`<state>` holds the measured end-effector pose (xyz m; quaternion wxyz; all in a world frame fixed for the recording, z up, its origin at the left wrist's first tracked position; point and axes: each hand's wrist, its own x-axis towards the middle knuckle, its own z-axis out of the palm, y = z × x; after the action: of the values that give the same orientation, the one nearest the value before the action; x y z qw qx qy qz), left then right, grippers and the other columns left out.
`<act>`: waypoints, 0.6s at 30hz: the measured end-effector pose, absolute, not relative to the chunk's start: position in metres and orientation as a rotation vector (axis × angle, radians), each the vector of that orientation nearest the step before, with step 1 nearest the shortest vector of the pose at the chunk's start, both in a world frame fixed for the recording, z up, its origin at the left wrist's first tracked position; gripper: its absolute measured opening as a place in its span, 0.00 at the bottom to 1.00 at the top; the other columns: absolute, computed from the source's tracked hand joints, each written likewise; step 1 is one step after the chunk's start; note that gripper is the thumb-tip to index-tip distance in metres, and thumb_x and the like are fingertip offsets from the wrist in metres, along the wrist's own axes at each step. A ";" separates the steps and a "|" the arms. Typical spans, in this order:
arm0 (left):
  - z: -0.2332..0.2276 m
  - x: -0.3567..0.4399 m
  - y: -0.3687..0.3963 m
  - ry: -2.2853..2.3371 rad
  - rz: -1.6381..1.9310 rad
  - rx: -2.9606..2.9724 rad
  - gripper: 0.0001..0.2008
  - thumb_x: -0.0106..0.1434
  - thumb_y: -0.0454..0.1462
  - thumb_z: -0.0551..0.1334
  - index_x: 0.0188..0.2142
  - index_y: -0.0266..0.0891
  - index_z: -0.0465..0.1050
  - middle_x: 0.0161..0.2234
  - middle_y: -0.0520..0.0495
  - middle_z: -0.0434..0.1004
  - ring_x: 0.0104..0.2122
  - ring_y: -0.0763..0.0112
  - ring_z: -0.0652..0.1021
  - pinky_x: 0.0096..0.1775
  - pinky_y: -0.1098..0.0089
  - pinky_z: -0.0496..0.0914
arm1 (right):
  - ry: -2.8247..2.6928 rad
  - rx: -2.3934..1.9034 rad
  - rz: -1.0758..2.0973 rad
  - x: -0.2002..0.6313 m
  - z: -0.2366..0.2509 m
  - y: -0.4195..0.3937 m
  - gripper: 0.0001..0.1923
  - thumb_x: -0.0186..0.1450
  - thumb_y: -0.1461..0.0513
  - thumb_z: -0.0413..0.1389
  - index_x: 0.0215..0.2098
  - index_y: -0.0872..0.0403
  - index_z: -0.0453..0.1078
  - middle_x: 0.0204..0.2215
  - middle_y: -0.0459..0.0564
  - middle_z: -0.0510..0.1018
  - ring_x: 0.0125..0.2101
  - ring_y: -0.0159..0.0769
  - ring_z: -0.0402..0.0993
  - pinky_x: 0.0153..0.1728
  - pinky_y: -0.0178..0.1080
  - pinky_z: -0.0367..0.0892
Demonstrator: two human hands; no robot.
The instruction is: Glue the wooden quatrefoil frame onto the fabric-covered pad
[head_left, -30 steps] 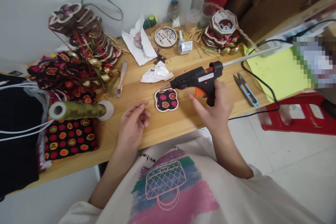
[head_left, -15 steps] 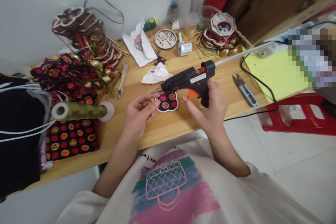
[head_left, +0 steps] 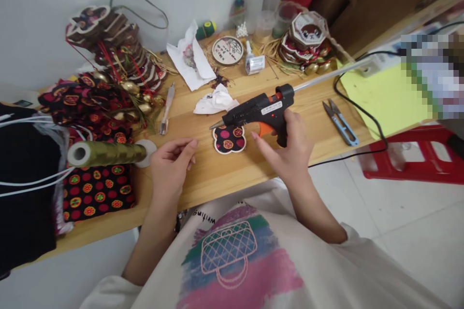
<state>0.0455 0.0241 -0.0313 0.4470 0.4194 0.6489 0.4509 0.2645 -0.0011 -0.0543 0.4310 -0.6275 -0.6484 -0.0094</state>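
The right hand (head_left: pixel 295 147) grips the black hot glue gun (head_left: pixel 259 110) above the flower-shaped patterned fabric piece (head_left: pixel 229 138) on the wooden table (head_left: pixel 224 174). The left hand (head_left: pixel 170 169) rests spread near the olive ribbon spool (head_left: pixel 107 152); blue thread snips (head_left: pixel 340 123) lie to the right.

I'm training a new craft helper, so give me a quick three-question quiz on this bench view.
1. True or false: the right hand grips the glue gun.
2. What lies under the gun's tip? A) scissors B) flowered patch C) pen
3. Fill in: the left hand rests on the ___, beside the thread spool.

Key: 1 true. 2 B, the flowered patch. 3 table.
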 end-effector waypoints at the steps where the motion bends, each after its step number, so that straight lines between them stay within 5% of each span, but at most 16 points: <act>1: -0.033 0.043 0.023 1.630 1.106 1.076 0.09 0.48 0.39 0.70 0.27 0.36 0.77 0.14 0.57 0.68 0.14 0.82 0.64 0.18 0.78 0.57 | -1.620 -1.569 -0.021 0.265 -0.055 -0.001 0.27 0.63 0.52 0.60 0.56 0.53 0.59 0.39 0.54 0.75 0.39 0.42 0.76 0.35 0.45 0.76; 9: -0.042 0.027 0.012 1.789 0.920 1.440 0.08 0.56 0.42 0.67 0.29 0.40 0.80 0.20 0.52 0.76 0.21 0.74 0.73 0.28 0.73 0.67 | -1.616 -1.643 -0.070 0.276 -0.064 -0.007 0.27 0.63 0.51 0.60 0.55 0.53 0.60 0.36 0.53 0.75 0.37 0.42 0.76 0.34 0.43 0.75; 18: -0.046 0.027 0.010 1.824 0.851 1.614 0.08 0.57 0.42 0.65 0.29 0.42 0.80 0.27 0.49 0.81 0.26 0.68 0.76 0.32 0.70 0.68 | -1.507 -1.845 -0.220 0.296 -0.077 -0.017 0.29 0.61 0.48 0.59 0.54 0.54 0.63 0.35 0.51 0.75 0.34 0.41 0.74 0.32 0.44 0.73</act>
<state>0.0275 0.0101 -0.0462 0.2772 0.6010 0.6793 0.3170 0.2956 -0.0171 -0.0767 0.3661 -0.7176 -0.5862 -0.0855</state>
